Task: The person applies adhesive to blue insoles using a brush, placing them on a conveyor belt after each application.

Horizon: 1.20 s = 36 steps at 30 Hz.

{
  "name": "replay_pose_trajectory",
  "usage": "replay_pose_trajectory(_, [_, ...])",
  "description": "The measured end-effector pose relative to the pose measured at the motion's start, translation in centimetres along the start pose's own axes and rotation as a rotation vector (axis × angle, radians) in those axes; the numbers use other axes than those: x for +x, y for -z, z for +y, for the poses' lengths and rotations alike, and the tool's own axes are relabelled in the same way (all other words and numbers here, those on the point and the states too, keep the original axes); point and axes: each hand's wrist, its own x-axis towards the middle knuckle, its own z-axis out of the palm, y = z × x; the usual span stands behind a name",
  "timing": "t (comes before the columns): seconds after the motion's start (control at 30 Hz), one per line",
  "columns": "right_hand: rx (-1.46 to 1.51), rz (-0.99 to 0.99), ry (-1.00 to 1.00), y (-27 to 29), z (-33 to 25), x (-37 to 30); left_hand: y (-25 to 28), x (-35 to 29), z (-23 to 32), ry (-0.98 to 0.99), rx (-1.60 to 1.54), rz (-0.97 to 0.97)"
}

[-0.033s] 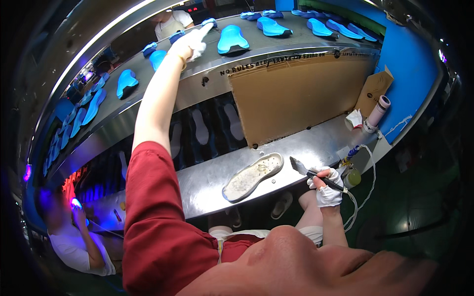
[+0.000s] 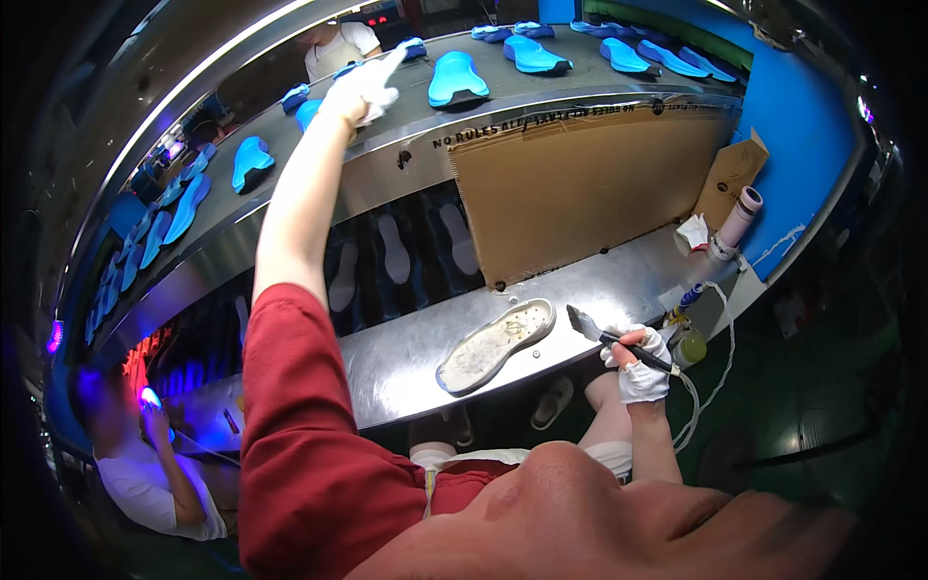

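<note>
At the far left a co-worker in a white top (image 2: 159,493) sits with one hand raised by a bright light, while blue soles (image 2: 188,208) line the dark belt (image 2: 401,108) curving above. My left hand (image 2: 362,97), partly covered in white, reaches up over that belt; my index finger is stretched out and the others look curled, its tip close to a dark blue sole (image 2: 413,46), though I cannot tell whether I touch it or hold anything. Just right of my hand lies a bright blue sole (image 2: 454,79) with a black end. Below the belt, pale grey insoles (image 2: 392,249) show in a dark recess. On the metal bench (image 2: 387,372) in front of me a cream sole (image 2: 498,346) lies slanted, inner face up, speckled and dotted with small holes at its upper end. Cardboard (image 2: 590,198) stands behind it. Just beside the sole my right hand (image 2: 640,363), in a white glove with bare fingertips, is closed round the black handle of a flat brush (image 2: 584,324), bristles toward the sole, touching nothing. Beyond stand a green-topped jar (image 2: 689,348) and a capped pink bottle (image 2: 741,217), their contents hidden.
</note>
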Motion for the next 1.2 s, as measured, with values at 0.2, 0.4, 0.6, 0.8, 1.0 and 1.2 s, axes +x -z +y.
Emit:
replay_pose_trajectory(0.2, [-0.015, -0.056, 0.006, -1.9, -0.6, -1.2, 4.0, -9.7, 1.2, 0.36, 0.226, -0.308])
replay_pose_trajectory(0.4, [0.023, -0.112, -0.044, -2.9, -2.1, -3.0, 3.4, -15.4, 4.1, 0.213, -0.04, 0.337])
replay_pose_trajectory(0.6, [0.061, -0.187, 0.026, -3.1, -0.7, -2.9, 6.8, -21.8, 7.3, 0.055, -1.414, 0.864])
replay_pose_trajectory(0.8, [0.029, -0.188, -0.026, -4.7, -1.3, -4.1, 7.8, -28.0, 11.9, -0.009, -2.299, 0.412])
replay_pose_trajectory(1.0, [0.003, -0.201, -0.016, -3.2, -0.8, -4.5, 5.1, -36.7, 6.2, 0.087, -2.787, 0.086])
replay_pose_trajectory(1.2, [-0.051, -0.196, -0.058, -1.2, -1.5, -3.4, 19.3, -56.7, -13.6, 0.223, -2.232, 0.74])
